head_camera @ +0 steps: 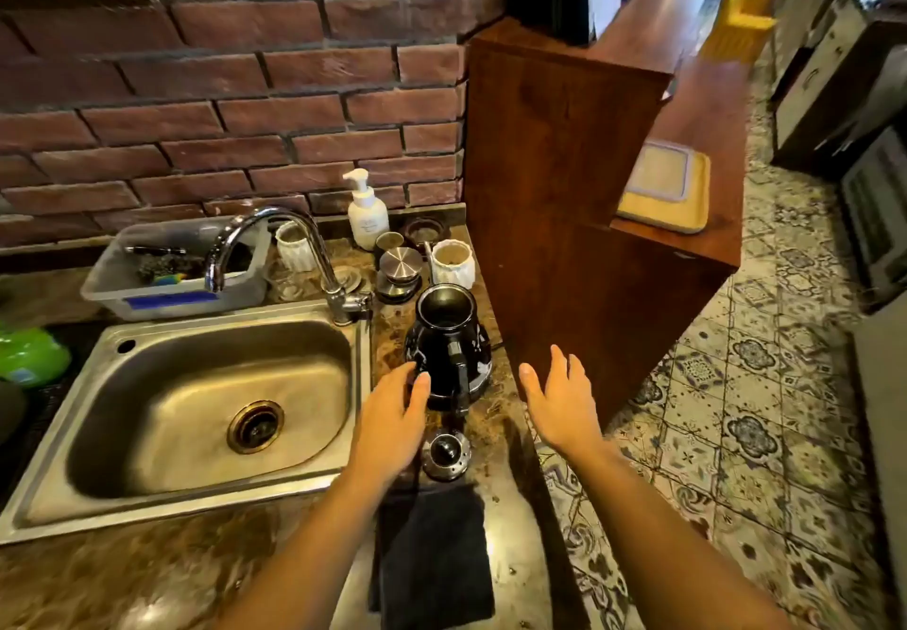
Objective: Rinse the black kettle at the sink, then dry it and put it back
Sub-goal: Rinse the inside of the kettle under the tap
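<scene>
The black kettle (449,344) stands upright on the marbled counter just right of the steel sink (206,403), its top uncovered. Its lid (445,455), with a black knob, lies on the counter in front of it. My left hand (392,425) reaches toward the kettle's lower left side, fingertips at or near its base, fingers apart. My right hand (559,401) hovers spread to the right of the kettle, holding nothing. A dark cloth (434,556) lies flat on the counter near the front edge. The curved chrome tap (294,256) arches over the sink's back rim; no water is running.
A clear plastic tub (167,271) with scrubbers sits behind the sink. A white soap pump (367,212), white cups (451,263) and a steel lid (400,263) crowd the counter's back. A wooden cabinet (564,197) rises right of the kettle. Patterned floor tiles lie beyond the counter edge.
</scene>
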Demonstrator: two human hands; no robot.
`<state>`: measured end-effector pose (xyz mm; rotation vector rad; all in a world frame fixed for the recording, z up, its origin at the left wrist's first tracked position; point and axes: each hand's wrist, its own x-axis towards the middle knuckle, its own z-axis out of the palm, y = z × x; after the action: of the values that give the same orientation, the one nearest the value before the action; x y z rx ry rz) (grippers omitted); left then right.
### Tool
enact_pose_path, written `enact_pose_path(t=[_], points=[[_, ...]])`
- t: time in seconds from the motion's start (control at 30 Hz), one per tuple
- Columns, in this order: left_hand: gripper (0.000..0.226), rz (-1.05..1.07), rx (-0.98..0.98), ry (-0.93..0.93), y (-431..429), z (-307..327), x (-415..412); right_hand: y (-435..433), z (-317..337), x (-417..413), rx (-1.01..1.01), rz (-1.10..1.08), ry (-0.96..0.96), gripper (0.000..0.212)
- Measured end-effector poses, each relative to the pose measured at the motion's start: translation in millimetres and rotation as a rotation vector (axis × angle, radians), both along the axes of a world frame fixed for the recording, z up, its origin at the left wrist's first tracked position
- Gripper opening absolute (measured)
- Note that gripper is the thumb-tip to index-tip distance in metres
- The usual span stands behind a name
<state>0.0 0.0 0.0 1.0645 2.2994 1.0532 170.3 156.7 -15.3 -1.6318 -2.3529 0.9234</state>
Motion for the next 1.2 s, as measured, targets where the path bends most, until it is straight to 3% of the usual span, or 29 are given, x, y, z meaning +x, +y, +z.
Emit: enact_pose_path(t=[0.23,0.4,0.6,0.7,0.8,1.2], points=[[0.034,0.172,0.081,-0.236,42,-4,21,26,-33,-17,-0.152,-0.070,0.127,0.074],[0.050,0.253,0.140,-0.387,69,-13,30,37,-38,-39,-0.354,-0.181,0.268,0.067],[0.058,0.355,0.144,-0.573,94,-31,34,44,-52,-65,-0.694,-0.396,0.458,0.093],[0.061,0.375,0.198,-0.597,103,-32,35,47,-59,-74,-0.877,-0.486,0.590,0.100],[0.062,0.369,0.239,-0.606,107,-32,34,46,-62,-78,-0.990,-0.517,0.710,0.089],[0.071,0.378,0.388,-0.549,110,-45,39,41,-57,-86,-1.073,-0.665,0.812,0.077]])
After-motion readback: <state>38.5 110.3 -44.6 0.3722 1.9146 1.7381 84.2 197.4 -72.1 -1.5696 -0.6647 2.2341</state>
